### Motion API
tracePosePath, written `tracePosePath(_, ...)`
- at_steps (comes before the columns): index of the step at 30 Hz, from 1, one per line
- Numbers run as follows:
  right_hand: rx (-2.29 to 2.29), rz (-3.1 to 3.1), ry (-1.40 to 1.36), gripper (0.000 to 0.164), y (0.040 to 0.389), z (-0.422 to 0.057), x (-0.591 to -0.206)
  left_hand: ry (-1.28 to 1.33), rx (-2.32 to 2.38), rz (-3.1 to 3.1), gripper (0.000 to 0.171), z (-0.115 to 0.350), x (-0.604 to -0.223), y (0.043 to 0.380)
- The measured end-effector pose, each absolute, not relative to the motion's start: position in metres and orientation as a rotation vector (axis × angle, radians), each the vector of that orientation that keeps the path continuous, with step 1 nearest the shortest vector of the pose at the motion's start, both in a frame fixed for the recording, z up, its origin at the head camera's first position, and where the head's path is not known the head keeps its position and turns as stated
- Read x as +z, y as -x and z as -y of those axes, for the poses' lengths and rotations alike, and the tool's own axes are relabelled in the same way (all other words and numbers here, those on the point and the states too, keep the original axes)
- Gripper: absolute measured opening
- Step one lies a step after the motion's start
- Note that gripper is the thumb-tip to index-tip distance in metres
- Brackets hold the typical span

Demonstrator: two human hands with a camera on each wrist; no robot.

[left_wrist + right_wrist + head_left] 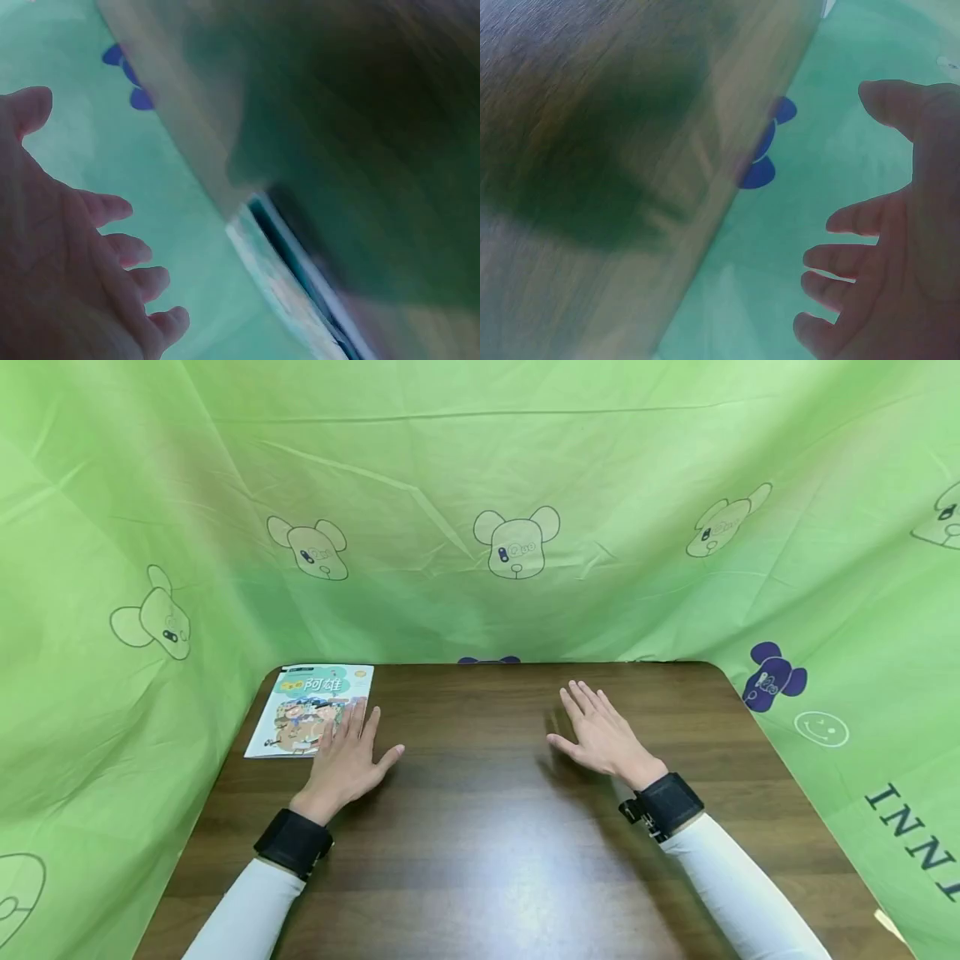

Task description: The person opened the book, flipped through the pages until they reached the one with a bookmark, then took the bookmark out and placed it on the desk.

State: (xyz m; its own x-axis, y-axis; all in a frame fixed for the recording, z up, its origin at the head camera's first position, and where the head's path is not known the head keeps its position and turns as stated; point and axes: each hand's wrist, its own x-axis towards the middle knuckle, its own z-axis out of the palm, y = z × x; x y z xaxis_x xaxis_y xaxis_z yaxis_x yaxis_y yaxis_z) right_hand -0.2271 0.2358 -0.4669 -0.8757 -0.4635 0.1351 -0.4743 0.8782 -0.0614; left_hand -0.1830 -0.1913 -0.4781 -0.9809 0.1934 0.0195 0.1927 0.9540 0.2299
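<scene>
A thin book (307, 714) with a colourful illustrated cover lies at the table's far left corner. My left hand (345, 768), palm down with fingers spread, is over the book's lower right part and hides some of it. In the left wrist view a gap shows between that hand (75, 262) and the book (292, 292), so it seems held above the cover. To the right, my right hand (600, 735) hovers over the bare wood, fingers straight and thumb out. The right wrist view shows the right hand (892, 240) holding nothing.
The brown wooden table (480, 827) has rounded far corners. A green cloth (420, 468) printed with bear heads hangs behind it and along both sides. Black bands (294, 842) circle both wrists. A small pale object (888, 925) shows at the right table edge.
</scene>
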Motion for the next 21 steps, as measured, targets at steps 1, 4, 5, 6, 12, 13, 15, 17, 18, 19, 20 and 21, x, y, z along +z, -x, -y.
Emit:
tracePosePath(1, 0.143, 2.923, -0.739, 0.089, 0.227, -0.235, -0.467, -0.294, 0.372, -3.101, 0.093, 0.195, -0.480, 0.184)
tracePosePath(4, 0.149, 2.906, -0.758, 0.089, 0.225, -0.230, -0.466, -0.250, 0.405, -3.103, 0.093, 0.210, -0.485, 0.187)
tracePosePath(5, 0.152, 2.909, -0.763, 0.089, 0.223, -0.229, -0.466, -0.231, 0.417, -3.101, 0.093, 0.216, -0.486, 0.186)
tracePosePath(6, 0.150, 2.912, -0.770, 0.089, 0.222, -0.227, -0.466, -0.210, 0.426, -3.098, 0.094, 0.222, -0.488, 0.186)
tracePosePath(12, 0.149, 2.903, -0.815, 0.088, 0.214, -0.215, -0.464, -0.124, 0.465, -3.053, 0.095, 0.257, -0.491, 0.182)
tracePosePath(13, 0.151, 2.898, -0.819, 0.088, 0.213, -0.213, -0.464, -0.118, 0.473, -3.048, 0.095, 0.261, -0.492, 0.182)
tracePosePath(15, 0.147, 2.886, -0.832, 0.087, 0.212, -0.209, -0.464, -0.108, 0.497, -3.033, 0.094, 0.269, -0.493, 0.182)
tracePosePath(17, 0.144, 2.877, -0.848, 0.086, 0.210, -0.205, -0.465, -0.099, 0.509, -3.021, 0.094, 0.276, -0.496, 0.181)
tracePosePath(18, 0.144, 2.875, -0.857, 0.086, 0.208, -0.202, -0.466, -0.095, 0.512, -3.017, 0.094, 0.278, -0.497, 0.181)
tracePosePath(19, 0.145, 2.875, -0.867, 0.086, 0.207, -0.200, -0.466, -0.093, 0.513, -3.013, 0.093, 0.281, -0.499, 0.182)
tracePosePath(20, 0.142, 2.875, -0.876, 0.085, 0.205, -0.198, -0.467, -0.090, 0.512, -3.008, 0.093, 0.283, -0.500, 0.182)
tracePosePath(21, 0.143, 2.876, -0.883, 0.085, 0.204, -0.196, -0.467, -0.087, 0.509, -3.005, 0.093, 0.284, -0.501, 0.182)
